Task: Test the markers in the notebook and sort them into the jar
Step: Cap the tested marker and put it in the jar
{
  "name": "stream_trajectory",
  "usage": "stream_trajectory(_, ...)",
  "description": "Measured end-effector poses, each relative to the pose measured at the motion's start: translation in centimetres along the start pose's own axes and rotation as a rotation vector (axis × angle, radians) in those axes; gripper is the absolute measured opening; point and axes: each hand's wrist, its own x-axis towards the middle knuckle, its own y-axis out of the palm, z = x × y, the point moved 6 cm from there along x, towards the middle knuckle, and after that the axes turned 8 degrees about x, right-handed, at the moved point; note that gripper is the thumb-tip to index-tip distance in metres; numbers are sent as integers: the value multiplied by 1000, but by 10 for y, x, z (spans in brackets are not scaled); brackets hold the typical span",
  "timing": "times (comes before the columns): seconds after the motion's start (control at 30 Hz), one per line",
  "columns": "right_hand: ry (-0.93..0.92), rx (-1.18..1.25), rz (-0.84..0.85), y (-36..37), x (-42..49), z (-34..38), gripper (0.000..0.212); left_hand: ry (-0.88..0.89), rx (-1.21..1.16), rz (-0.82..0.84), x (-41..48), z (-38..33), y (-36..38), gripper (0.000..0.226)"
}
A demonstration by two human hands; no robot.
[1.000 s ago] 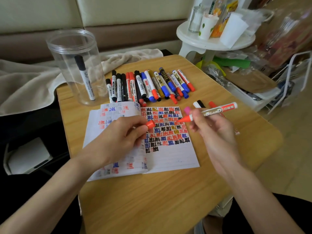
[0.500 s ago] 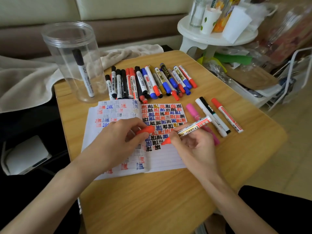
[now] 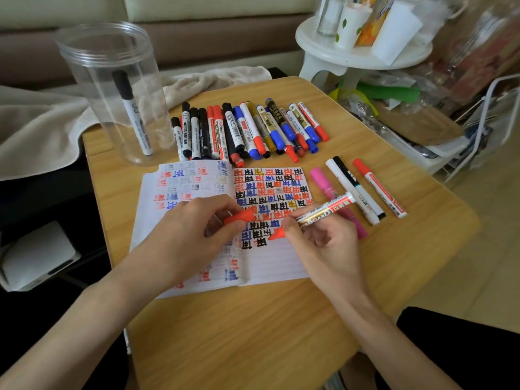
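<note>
An open notebook (image 3: 270, 266) lies on the wooden table (image 3: 253, 333), its right page filled with coloured test marks. My right hand (image 3: 323, 249) grips an uncapped red marker (image 3: 323, 213) with its tip on the page below the marks. My left hand (image 3: 191, 235) rests on the notebook and pinches the red cap (image 3: 239, 216). A clear jar (image 3: 112, 88) stands at the table's back left with one black marker (image 3: 132, 111) inside. A row of several markers (image 3: 247, 130) lies behind the notebook.
A pink marker (image 3: 323, 181), a black-and-white one (image 3: 354, 190) and a red one (image 3: 380, 190) lie right of the notebook. A beige blanket (image 3: 33, 122) is at the left. A white stool (image 3: 354, 54) with cups and clutter stands at the back right.
My right hand came down from above the table and set the red marker's tip on the page. The left hand kept the cap and stayed on the notebook.
</note>
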Motion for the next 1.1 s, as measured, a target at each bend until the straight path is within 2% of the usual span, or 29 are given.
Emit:
stream_trajectory(0.27, -5, -54, -9, 2, -2, 2, 14, -2, -10, -7, 1, 4, 1, 12)
stream_trajectory(0.5, 1, 30, -6, 1, -2, 3, 17, -8, -21, -3, 1, 4, 1, 11)
stream_trajectory(0.73, -11, -44, 23, 4, -2, 1, 17, -14, -16, 0, 2, 4, 1, 13)
stream_trajectory(1.1, -19, -4, 38, 4, -2, 1, 17, 0, -7, -2, 2, 3, 0, 15)
